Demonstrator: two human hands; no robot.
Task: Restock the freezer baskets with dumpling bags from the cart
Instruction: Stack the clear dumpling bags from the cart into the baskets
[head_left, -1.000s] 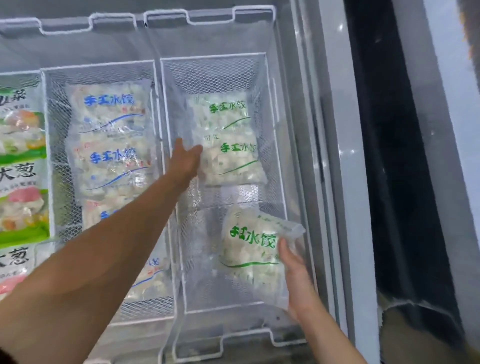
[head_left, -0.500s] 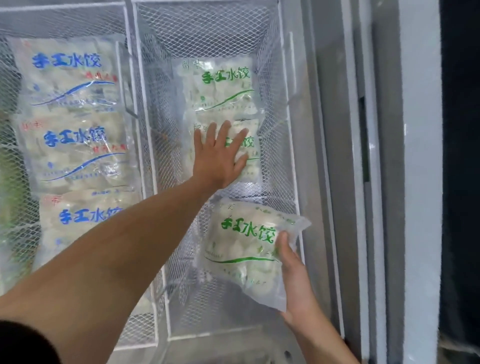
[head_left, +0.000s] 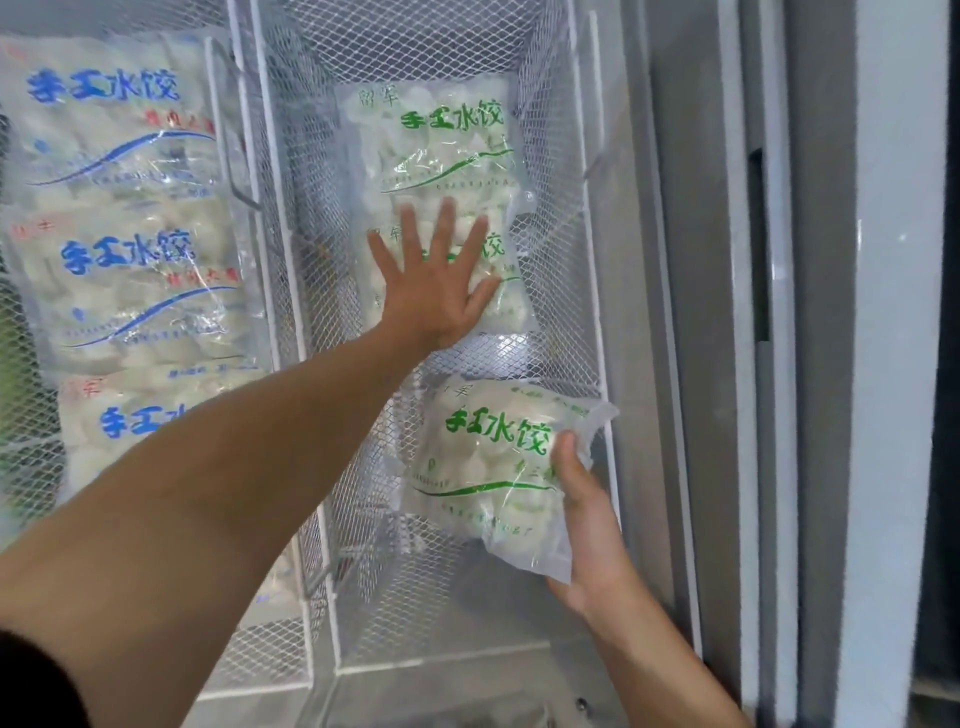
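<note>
A white wire-mesh freezer basket (head_left: 566, 322) fills the middle of the view. Two green-lettered dumpling bags lie in its far half: the upper bag (head_left: 441, 135) and, overlapping below it, a second bag (head_left: 511, 296). My left hand (head_left: 434, 283) lies flat with spread fingers on the second bag. My right hand (head_left: 589, 525) grips a third green-lettered dumpling bag (head_left: 483, 462) by its right edge, thumb on top, held tilted above the basket's near half.
The neighbouring basket (head_left: 249, 156) on the left holds three overlapping blue-lettered dumpling bags (head_left: 114, 208). The grey freezer rim and sliding-lid frame (head_left: 727, 364) run down the right side. Bare mesh floor (head_left: 447, 618) shows in the near half of the middle basket.
My left hand moved from the bags' left edge onto the lower bag and spread flat. The held bag stays over the basket's near half. The camera has come closer.
</note>
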